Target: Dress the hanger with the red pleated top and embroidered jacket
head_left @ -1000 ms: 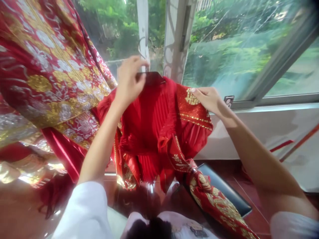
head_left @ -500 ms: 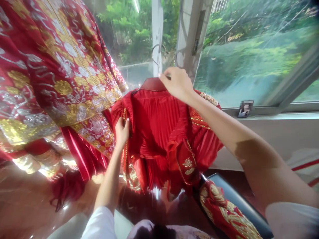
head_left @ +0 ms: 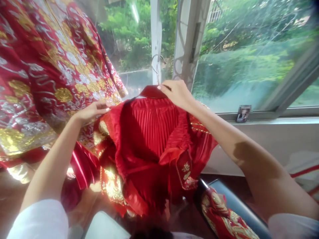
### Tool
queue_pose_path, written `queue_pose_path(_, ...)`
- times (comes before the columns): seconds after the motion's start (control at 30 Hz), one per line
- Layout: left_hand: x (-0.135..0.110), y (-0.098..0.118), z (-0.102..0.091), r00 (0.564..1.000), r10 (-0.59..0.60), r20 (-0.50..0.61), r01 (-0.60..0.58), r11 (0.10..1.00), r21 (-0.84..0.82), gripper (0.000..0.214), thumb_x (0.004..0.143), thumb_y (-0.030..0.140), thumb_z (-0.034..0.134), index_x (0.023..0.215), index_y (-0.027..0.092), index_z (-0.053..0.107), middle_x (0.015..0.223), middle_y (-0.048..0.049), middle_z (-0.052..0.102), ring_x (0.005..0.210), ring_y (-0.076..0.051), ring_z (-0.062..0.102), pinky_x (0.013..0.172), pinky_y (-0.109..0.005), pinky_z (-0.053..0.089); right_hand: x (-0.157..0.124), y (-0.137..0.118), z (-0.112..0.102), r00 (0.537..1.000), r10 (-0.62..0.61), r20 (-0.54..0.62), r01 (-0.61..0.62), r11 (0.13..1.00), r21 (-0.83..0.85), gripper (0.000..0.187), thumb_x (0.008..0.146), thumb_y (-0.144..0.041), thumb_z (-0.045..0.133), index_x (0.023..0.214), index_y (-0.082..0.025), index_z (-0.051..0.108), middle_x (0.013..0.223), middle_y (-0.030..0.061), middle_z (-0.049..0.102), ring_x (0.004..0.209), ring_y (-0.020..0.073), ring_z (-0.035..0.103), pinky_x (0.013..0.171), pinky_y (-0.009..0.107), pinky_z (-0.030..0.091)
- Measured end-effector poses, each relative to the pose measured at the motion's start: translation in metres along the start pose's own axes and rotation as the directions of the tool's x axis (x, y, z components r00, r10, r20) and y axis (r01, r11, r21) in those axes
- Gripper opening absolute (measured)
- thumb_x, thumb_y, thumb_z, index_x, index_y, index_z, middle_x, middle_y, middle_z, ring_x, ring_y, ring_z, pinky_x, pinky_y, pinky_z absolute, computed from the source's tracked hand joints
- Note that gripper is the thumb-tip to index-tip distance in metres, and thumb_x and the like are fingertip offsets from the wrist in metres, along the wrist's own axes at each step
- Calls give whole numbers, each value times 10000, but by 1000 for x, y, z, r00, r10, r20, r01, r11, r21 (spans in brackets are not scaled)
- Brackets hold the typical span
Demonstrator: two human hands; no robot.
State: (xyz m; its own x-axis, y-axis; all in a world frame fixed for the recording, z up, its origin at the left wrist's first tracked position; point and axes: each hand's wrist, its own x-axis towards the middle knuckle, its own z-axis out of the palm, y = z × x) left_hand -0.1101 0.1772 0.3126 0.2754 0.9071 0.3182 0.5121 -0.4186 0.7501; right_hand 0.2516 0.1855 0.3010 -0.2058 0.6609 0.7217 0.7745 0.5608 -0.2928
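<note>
A red pleated garment (head_left: 152, 132) with gold embroidered trim hangs on a dark red hanger (head_left: 151, 92) with a metal hook (head_left: 156, 66). My right hand (head_left: 175, 93) is closed on the top of the hanger, at its middle. My left hand (head_left: 92, 111) grips the garment's left edge near the shoulder and holds it out to the left. The lower folds bunch together below, with a gold-patterned sash (head_left: 224, 217) trailing to the lower right.
A large red robe (head_left: 47, 76) with gold and silver embroidery hangs at the left. Behind stands a window (head_left: 239, 56) with a white frame post (head_left: 156, 39) and greenery outside. A dark padded seat (head_left: 236, 205) lies at the lower right.
My left hand has risen from the garment's lower left edge to its upper left shoulder and pulled the fabric outward. My right hand stays on the hanger, which has dropped slightly.
</note>
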Motion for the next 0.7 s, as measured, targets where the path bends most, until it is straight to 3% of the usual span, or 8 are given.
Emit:
queue_pose_path(0.13, 2, 2, 34, 989, 125, 77, -129, 990, 55, 572, 688, 710, 641, 1088, 308, 715, 1105, -24, 714, 1060, -286, 597, 935, -421, 480, -19, 17, -32, 998, 57, 37, -61, 989, 137, 326, 929, -368, 507, 1082, -147, 691, 1015, 97, 711, 936, 191, 642, 904, 340, 479)
queue_pose_path(0.2, 1, 7, 49, 980, 198, 27, -199, 952, 231, 538, 701, 655, 645, 1071, 271, 717, 1073, -45, 715, 1051, -302, 595, 929, -411, 475, -42, 27, -47, 995, 89, 43, -93, 988, 123, 416, 886, -367, 574, 1196, -101, 654, 1145, 140, 687, 1052, 213, 635, 979, 354, 462)
queue_pose_path(0.27, 2, 10, 61, 960, 271, -67, -223, 888, 403, 435, 735, 589, 616, 982, 249, 727, 947, -55, 720, 946, -300, 612, 875, -404, 479, -72, 32, -52, 995, 96, 8, -96, 995, -2, 552, 838, -380, 632, 1305, -90, 584, 1285, 167, 616, 1191, 258, 572, 1056, 406, 415)
queue_pose_path(0.37, 4, 16, 72, 933, 330, -143, -220, 838, 500, 351, 814, 532, 525, 898, 263, 735, 790, -24, 697, 806, -271, 612, 804, -393, 477, -117, 25, -34, 975, 124, -182, -167, 956, -242, 761, 791, -461, 666, 1425, -99, 451, 1474, 194, 425, 1367, 351, 380, 1123, 540, 308)
queue_pose_path(0.47, 10, 46, 91, 873, 446, -197, -300, 809, 505, 385, 872, 545, 456, 1027, 308, 717, 899, 27, 714, 888, -265, 614, 888, -422, 466, -138, 9, -4, 947, 169, -272, -264, 893, -365, 880, 792, -456, 660, 1487, -39, 318, 1526, 242, 306, 1400, 405, 295, 1111, 584, 300)
queue_pose_path(0.5, 16, 62, 102, 842, 510, -175, -360, 773, 522, 398, 882, 551, 447, 1094, 322, 693, 1008, 42, 711, 973, -264, 604, 956, -430, 443, -140, 5, 2, 948, 183, -259, -275, 882, -383, 839, 819, -402, 632, 1491, -23, 301, 1520, 251, 312, 1389, 401, 316, 1096, 563, 334)
queue_pose_path(0.57, 33, 97, 130, 788, 615, -13, -493, 643, 586, 418, 869, 552, 494, 1165, 310, 662, 1214, 16, 657, 1167, -268, 536, 1083, -424, 358, -139, 2, 3, 951, 214, -224, -288, 875, -389, 684, 870, -240, 528, 1481, -12, 320, 1477, 256, 383, 1342, 370, 402, 1037, 502, 416)
queue_pose_path(0.7, 80, 142, 182, 824, 530, 198, -512, 549, 661, 402, 853, 538, 514, 1136, 309, 684, 1126, -73, 685, 1213, -304, 507, 1085, -488, 306, -124, 12, -40, 947, 292, -131, -319, 899, -299, 488, 834, -47, 416, 1297, -77, 571, 1177, 192, 646, 1006, 285, 623, 825, 401, 513)
